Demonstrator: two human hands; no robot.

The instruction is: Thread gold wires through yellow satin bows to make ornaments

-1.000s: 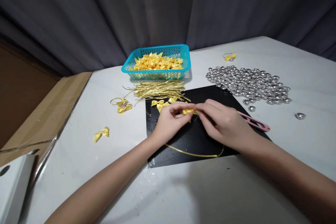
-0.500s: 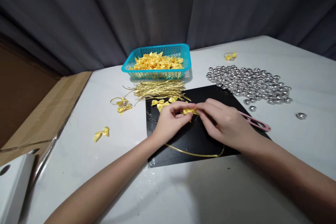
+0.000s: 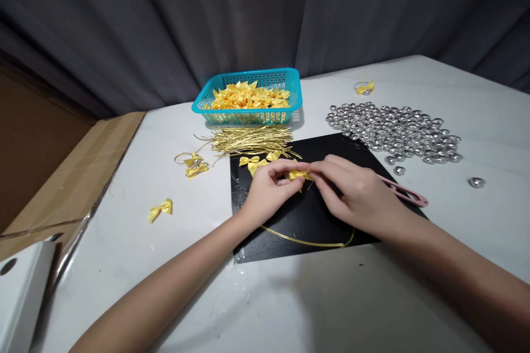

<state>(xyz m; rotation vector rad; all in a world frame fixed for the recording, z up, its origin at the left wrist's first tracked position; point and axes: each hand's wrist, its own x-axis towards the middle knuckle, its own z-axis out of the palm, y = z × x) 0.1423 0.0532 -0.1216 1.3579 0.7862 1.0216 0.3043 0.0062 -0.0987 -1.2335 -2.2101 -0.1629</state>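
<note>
Both grips are closed on one small yellow bow (image 3: 298, 175). The left hand (image 3: 269, 187) pinches it from the left between thumb and fingertips, and the right hand (image 3: 356, 196) pinches it from the right, so the two sets of fingertips meet at the bow just above the black mat (image 3: 290, 220). A thin gold wire (image 3: 306, 242) curves in a loop on the mat beneath the hands. Whether its end reaches the bow is hidden by the fingers.

This looks like fine fingertip work at the middle of the bow, with the wire as the likely partner. Such small, soft ribbon calls for a steady pinch from one hand while the other does the delicate part.

Two more bows (image 3: 252, 162) lie at the mat's far left corner, and a pink tool (image 3: 403, 193) lies at its right edge. Beyond the mat are a bundle of gold wires (image 3: 252, 140) and a blue basket (image 3: 248, 118) heaped with bows. A heap of silver pieces (image 3: 393, 132) lies to the right on the white counter (image 3: 290, 309). To the left are a few loose bows (image 3: 194, 168) and a cardboard box (image 3: 62, 176).
</note>
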